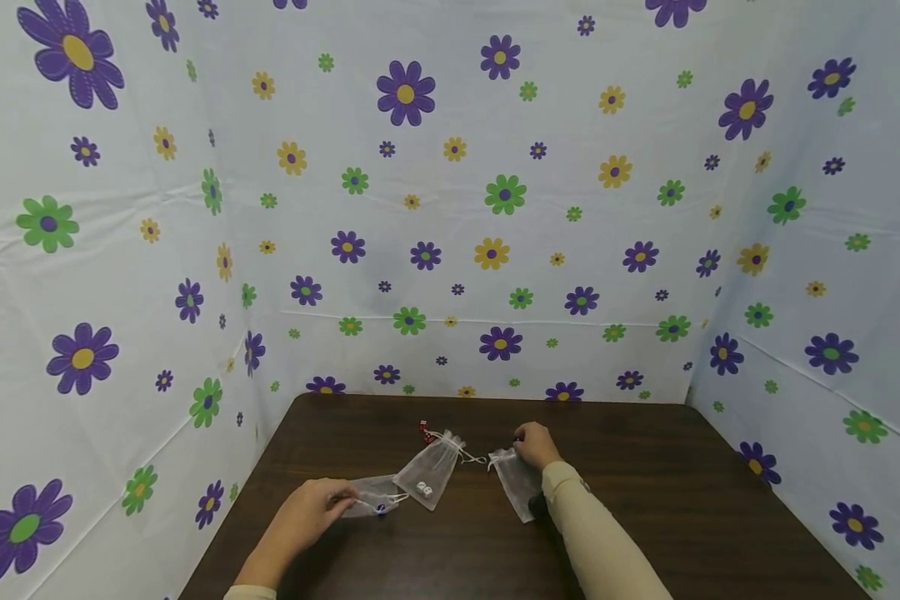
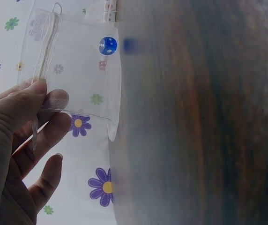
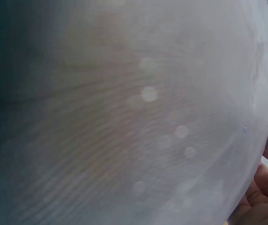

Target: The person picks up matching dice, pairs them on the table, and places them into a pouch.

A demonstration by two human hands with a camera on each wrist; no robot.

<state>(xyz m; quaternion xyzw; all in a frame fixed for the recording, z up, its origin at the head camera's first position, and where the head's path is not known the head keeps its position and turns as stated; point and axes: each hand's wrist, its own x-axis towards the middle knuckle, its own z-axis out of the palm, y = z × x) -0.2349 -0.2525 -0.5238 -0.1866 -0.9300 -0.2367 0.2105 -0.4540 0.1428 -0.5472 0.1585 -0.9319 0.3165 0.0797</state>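
Observation:
My left hand [image 1: 317,507] pinches a sheer white drawstring pouch [image 1: 367,492] near its corded mouth, between thumb and fingers. A blue die [image 2: 108,46] with white pips shows at the pouch's bottom end. My right hand [image 1: 537,446] has its fingers curled at the top of another sheer pouch [image 1: 516,482], which extends below it. A small dark thing [image 1: 517,439] shows at those fingertips, its kind unclear. Blurred mesh [image 3: 148,140] fills most of the right wrist view. Between the hands lies a third sheer pouch [image 1: 437,467] with white dice [image 1: 423,489] in it.
Red dice [image 1: 425,432] sit beside the middle pouch's corded end. The dark brown wooden table [image 1: 667,492] is enclosed at the back and sides by white cloth [image 1: 450,208] printed with flowers.

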